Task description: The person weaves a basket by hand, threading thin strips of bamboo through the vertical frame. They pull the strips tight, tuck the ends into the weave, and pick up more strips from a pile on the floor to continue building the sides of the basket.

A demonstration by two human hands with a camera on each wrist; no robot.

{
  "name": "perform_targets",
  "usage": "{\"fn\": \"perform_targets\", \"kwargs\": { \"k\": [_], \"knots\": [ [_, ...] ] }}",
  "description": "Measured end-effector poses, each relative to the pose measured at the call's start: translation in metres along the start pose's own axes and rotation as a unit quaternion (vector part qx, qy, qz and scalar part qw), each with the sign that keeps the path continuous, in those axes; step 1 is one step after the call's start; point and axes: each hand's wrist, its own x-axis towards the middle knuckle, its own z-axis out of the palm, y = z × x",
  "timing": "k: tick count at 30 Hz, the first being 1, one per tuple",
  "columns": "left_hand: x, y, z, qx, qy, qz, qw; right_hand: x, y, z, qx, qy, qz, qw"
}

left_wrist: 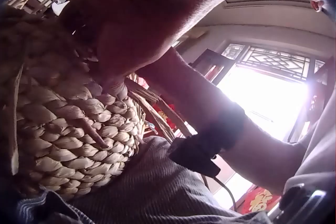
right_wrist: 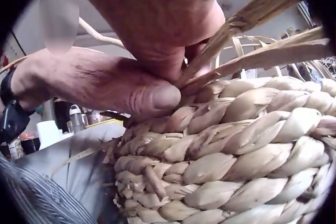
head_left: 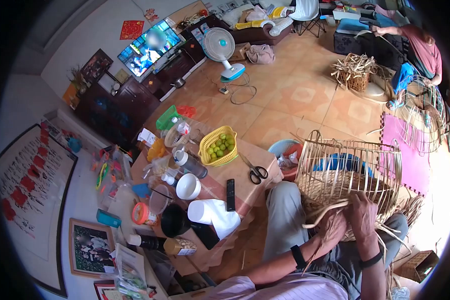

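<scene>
A half-woven basket (head_left: 325,192) lies across the person's lap, its thin upright ribs bare and its body a thick plaited weave (right_wrist: 236,171) of dried plant strands. Close together at the near edge of the weave, the left hand (head_left: 332,227) and the right hand (head_left: 363,212) work on the same spot. Flat dried strands (right_wrist: 262,58) come out from between the fingers in the right wrist view, where the left thumb presses against the plait. Both hands pinch at these strands; some fingertips are hidden. Past the left hand, the left wrist view shows the plaited side (left_wrist: 79,140).
Left of the knees stands a low table (head_left: 217,172) with black-handled scissors (head_left: 258,175), a remote (head_left: 230,195), a yellow basket of green fruit (head_left: 218,146), a white bowl (head_left: 188,187) and bottles. A fan (head_left: 219,45) stands ahead. Another person (head_left: 425,55) sits at far right beside a rib frame (head_left: 425,117).
</scene>
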Motion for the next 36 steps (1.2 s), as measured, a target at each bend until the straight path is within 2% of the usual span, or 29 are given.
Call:
{"fn": "perform_targets", "kwargs": {
  "k": [3, 4, 6, 8, 11, 13, 14, 15, 18, 23, 24, 27, 28, 31, 34, 35, 36],
  "knots": [
    [0.002, 0.004, -0.004, 0.13, 0.031, 0.027, 0.991, -0.001, -0.001, 0.001, -0.039, -0.029, 0.015, 0.999],
    [0.003, 0.032, -0.055, 0.138, -0.007, 0.002, 0.99, -0.001, -0.004, -0.001, -0.04, -0.035, 0.024, 0.998],
    [0.007, 0.05, -0.096, 0.096, -0.039, -0.009, 0.995, 0.0, -0.012, -0.006, -0.043, -0.047, 0.041, 0.997],
    [0.008, 0.049, -0.106, -0.002, -0.029, 0.017, 0.999, 0.002, -0.01, -0.008, -0.012, -0.054, 0.052, 0.997],
    [0.003, 0.043, -0.122, -0.062, 0.115, 0.094, 0.987, -0.004, 0.002, -0.002, 0.056, -0.036, 0.055, 0.996],
    [0.005, 0.041, -0.131, -0.033, 0.041, 0.142, 0.988, -0.008, -0.003, -0.016, 0.127, -0.031, 0.079, 0.988],
    [0.006, 0.042, -0.135, -0.02, 0.004, 0.165, 0.986, -0.011, -0.008, -0.02, 0.117, 0.008, 0.05, 0.992],
    [0.006, 0.042, -0.135, -0.007, -0.033, 0.189, 0.981, -0.014, -0.008, -0.024, 0.14, 0.006, 0.062, 0.988],
    [0.003, 0.036, -0.123, -0.099, 0.027, 0.145, 0.984, -0.026, -0.006, -0.023, 0.193, 0.019, 0.098, 0.976],
    [0.003, 0.037, -0.122, -0.041, 0.002, 0.084, 0.996, -0.058, 0.015, 0.012, 0.285, 0.061, 0.182, 0.939],
    [0.003, 0.04, -0.125, -0.029, 0.002, 0.072, 0.997, -0.056, 0.007, 0.001, 0.279, 0.054, 0.209, 0.936],
    [0.008, 0.051, -0.132, -0.047, -0.029, -0.002, 0.998, -0.066, 0.014, 0.016, 0.323, 0.117, 0.25, 0.905],
    [0.009, 0.051, -0.132, -0.03, -0.015, 0.017, 0.999, -0.069, 0.015, 0.016, 0.331, 0.111, 0.293, 0.89],
    [0.011, 0.051, -0.134, 0.01, 0.013, 0.05, 0.999, -0.073, 0.015, 0.013, 0.37, 0.102, 0.331, 0.862],
    [0.011, 0.054, -0.13, 0.032, 0.012, 0.038, 0.999, -0.056, 0.018, 0.008, 0.463, 0.163, 0.289, 0.822],
    [0.012, 0.054, -0.125, 0.043, 0.012, 0.029, 0.999, -0.052, 0.047, 0.016, 0.43, 0.163, 0.246, 0.853],
    [0.014, 0.055, -0.12, 0.054, 0.012, 0.02, 0.998, -0.033, 0.045, 0.001, 0.482, 0.155, 0.274, 0.818]
  ]
}}
